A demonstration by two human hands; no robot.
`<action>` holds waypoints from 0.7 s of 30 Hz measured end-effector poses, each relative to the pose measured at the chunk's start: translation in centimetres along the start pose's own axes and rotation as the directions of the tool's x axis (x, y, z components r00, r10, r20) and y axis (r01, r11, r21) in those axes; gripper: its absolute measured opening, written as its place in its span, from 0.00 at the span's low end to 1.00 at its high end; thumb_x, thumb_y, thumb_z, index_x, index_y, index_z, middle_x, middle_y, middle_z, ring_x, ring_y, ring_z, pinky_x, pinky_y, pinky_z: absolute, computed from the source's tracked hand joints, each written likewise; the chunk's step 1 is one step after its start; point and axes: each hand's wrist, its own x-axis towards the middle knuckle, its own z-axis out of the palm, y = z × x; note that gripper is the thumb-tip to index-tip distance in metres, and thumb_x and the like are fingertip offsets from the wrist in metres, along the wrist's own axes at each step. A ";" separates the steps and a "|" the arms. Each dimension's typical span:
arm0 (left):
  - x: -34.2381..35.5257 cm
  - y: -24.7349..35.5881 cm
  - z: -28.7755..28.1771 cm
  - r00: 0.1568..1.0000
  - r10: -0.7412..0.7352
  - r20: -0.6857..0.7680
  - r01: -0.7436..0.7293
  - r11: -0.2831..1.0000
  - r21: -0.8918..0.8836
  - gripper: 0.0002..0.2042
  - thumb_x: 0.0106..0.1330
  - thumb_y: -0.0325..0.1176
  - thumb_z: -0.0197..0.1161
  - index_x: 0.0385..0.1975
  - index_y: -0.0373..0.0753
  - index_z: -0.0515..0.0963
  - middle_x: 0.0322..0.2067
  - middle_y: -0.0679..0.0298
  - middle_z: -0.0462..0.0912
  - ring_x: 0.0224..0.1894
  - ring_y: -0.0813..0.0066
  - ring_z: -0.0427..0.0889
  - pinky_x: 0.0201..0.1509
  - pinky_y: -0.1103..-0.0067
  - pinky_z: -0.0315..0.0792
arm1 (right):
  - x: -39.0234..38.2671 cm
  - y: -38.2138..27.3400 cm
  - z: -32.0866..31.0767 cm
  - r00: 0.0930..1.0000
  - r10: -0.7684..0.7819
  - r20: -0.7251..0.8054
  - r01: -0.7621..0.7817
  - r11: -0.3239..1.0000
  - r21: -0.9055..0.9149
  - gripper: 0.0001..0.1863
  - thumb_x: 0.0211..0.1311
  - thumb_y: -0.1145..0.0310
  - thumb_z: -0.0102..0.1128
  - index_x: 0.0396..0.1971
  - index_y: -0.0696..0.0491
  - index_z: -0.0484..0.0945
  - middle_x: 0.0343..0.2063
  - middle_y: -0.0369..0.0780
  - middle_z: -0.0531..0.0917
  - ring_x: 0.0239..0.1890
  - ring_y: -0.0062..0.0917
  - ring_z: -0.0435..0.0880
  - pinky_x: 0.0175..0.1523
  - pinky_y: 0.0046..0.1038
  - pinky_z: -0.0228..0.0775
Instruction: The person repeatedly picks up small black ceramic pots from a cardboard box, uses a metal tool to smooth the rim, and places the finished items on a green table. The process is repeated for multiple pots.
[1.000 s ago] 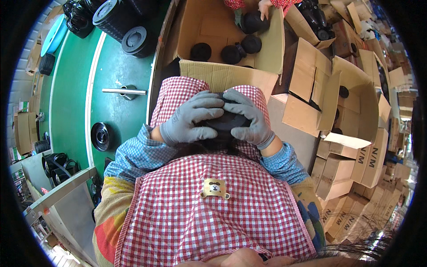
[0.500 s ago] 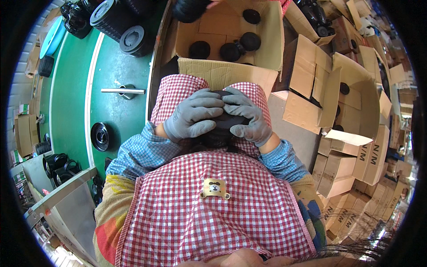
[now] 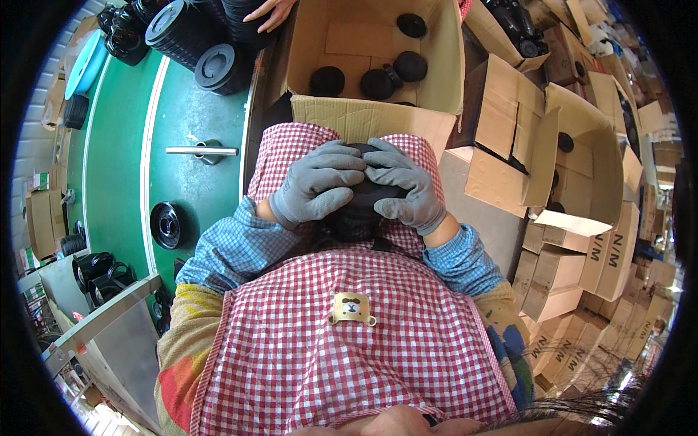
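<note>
My left hand (image 3: 314, 185) and my right hand (image 3: 407, 190), both in grey gloves, are wrapped over a round black piece (image 3: 356, 211) in my lap, fingers curved across its top from either side and nearly meeting. The fingers hide much of its shape. My thighs, in red-and-white checked cloth (image 3: 280, 149), lie under and beside it, against an open cardboard box (image 3: 356, 40) holding several round black pieces (image 3: 411, 67). A checked apron (image 3: 342, 370) covers my front.
Left, a green bench (image 3: 109, 167) bears a metal tube fitting (image 3: 206, 151), a black disc (image 3: 166, 225) and stacked black parts (image 3: 211, 69). A co-worker's hand (image 3: 273, 16) reaches to those stacks. Open cartons (image 3: 582, 160) and piled boxes crowd the right. A metal frame (image 3: 94, 327) stands lower left.
The co-worker's hand has moved from inside the box leftward to the stacks, and a black disc lies let go in the box's back right. My hands have shifted only slightly, still holding the piece.
</note>
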 end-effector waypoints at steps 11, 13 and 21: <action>0.2 2.2 -1.3 0.966 -0.257 0.004 0.234 0.888 0.397 0.33 0.73 0.59 0.49 0.68 0.40 0.69 0.70 0.45 0.65 0.74 0.37 0.57 0.77 0.47 0.40 | 0.8 -3.2 0.2 1.000 0.015 -0.012 -0.019 0.925 -0.380 0.24 0.75 0.52 0.52 0.53 0.58 0.79 0.58 0.50 0.80 0.66 0.48 0.72 0.73 0.48 0.57; 1.5 6.1 -0.7 0.972 -0.208 0.112 0.138 0.886 0.442 0.47 0.66 0.72 0.47 0.73 0.36 0.61 0.72 0.44 0.61 0.74 0.34 0.55 0.77 0.45 0.40 | 1.9 -1.8 -0.3 0.978 -0.073 -0.196 -0.019 0.903 -0.430 0.25 0.80 0.55 0.42 0.59 0.60 0.76 0.63 0.52 0.75 0.67 0.49 0.70 0.74 0.47 0.55; 0.0 4.3 -1.0 0.949 -0.314 0.018 0.242 0.768 0.593 0.49 0.64 0.74 0.49 0.75 0.38 0.58 0.75 0.44 0.57 0.77 0.36 0.50 0.78 0.46 0.37 | 0.6 -4.3 1.0 0.994 -0.086 0.072 0.112 0.800 -0.590 0.30 0.73 0.53 0.50 0.66 0.58 0.70 0.64 0.51 0.73 0.69 0.47 0.68 0.74 0.51 0.52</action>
